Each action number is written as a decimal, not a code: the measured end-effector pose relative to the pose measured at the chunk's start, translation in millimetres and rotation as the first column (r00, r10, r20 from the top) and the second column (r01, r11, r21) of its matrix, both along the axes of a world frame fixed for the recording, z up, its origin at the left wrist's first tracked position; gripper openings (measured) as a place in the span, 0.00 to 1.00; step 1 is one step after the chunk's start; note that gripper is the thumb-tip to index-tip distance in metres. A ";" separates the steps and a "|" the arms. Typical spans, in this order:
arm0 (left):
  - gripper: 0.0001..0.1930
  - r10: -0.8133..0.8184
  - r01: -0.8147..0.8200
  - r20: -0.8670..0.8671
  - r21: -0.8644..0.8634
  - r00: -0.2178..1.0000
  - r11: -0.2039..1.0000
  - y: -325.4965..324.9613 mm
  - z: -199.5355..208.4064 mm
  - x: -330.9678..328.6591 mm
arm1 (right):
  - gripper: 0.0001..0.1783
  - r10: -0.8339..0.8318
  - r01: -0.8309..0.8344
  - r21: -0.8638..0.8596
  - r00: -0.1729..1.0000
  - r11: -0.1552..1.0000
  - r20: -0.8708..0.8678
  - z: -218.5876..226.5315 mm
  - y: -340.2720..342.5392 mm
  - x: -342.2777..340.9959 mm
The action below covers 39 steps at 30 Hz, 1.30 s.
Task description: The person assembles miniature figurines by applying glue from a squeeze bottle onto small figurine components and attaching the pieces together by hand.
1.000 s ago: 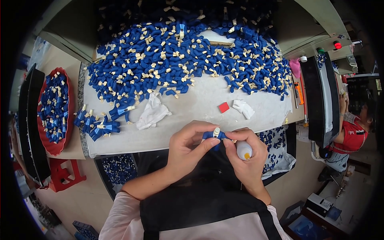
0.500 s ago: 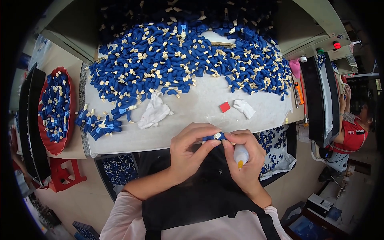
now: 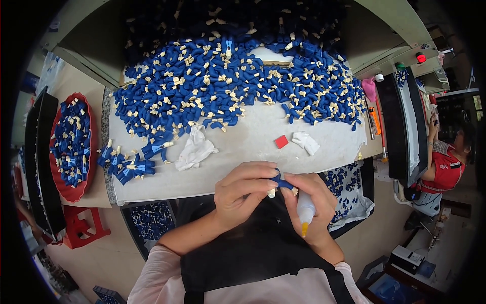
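Between both hands, just over the table's near edge, is a small blue doll part with cream ends. My left hand pinches its left side between thumb and fingers, with one cream end pointing down toward me. My right hand grips the right side with thumb and index finger. Tucked in the same right palm is a translucent squeeze bottle, its yellow tip aimed down toward my body. The fingertips cover much of the doll part.
A large heap of blue doll arms with cream hands covers the table's far half. Blue doll torsos, a crumpled white cloth, a red square and folded white tissue lie nearer. A red basin stands left; a co-worker sits right.
The doll part has been turned in my fingers: its cream end faced up between my hands and now points down toward me. The bottle stays in my right hand.
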<state>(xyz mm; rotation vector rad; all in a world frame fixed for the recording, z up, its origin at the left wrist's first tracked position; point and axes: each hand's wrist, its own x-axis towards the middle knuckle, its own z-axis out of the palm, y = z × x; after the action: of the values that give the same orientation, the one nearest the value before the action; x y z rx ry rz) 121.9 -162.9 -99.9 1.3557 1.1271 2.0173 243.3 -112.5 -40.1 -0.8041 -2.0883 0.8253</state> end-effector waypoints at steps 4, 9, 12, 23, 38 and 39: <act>0.10 -0.014 0.014 -0.005 0.009 1.000 1.000 -0.8 -0.7 -1.2 | 0.18 0.085 -0.091 0.161 0.995 0.983 0.046 -4.1 4.2 3.5; 0.10 -0.051 0.054 0.051 -0.044 0.997 0.998 -1.5 -1.0 -0.4 | 0.16 0.103 -0.104 0.196 0.995 0.975 0.016 -8.5 5.8 6.3; 0.10 -0.065 0.067 0.067 -0.029 0.996 0.997 -0.9 -1.7 0.3 | 0.14 0.073 -0.067 0.188 0.997 0.980 -0.025 -8.7 5.4 1.8; 0.07 -0.071 0.071 0.007 -0.026 0.997 0.997 -0.5 -1.7 -1.9 | 0.13 0.044 -0.039 0.066 0.996 0.997 -0.072 -8.9 2.1 4.8; 0.10 0.130 -0.090 -0.402 0.117 0.906 0.989 -3.3 -3.5 -4.4 | 0.04 -0.068 -0.155 -0.712 0.959 0.685 -0.275 -6.8 -0.9 8.3; 0.10 0.138 -0.095 -0.412 0.123 0.901 0.988 -3.6 -4.5 -4.4 | 0.04 -0.074 -0.158 -0.711 0.956 0.686 -0.284 -7.7 -0.6 8.3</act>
<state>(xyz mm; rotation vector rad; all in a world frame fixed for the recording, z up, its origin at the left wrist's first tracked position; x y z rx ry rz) 117.5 -166.5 -104.3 1.8815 1.3279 1.9353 251.6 -113.2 -47.8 -0.9556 -1.4787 1.7536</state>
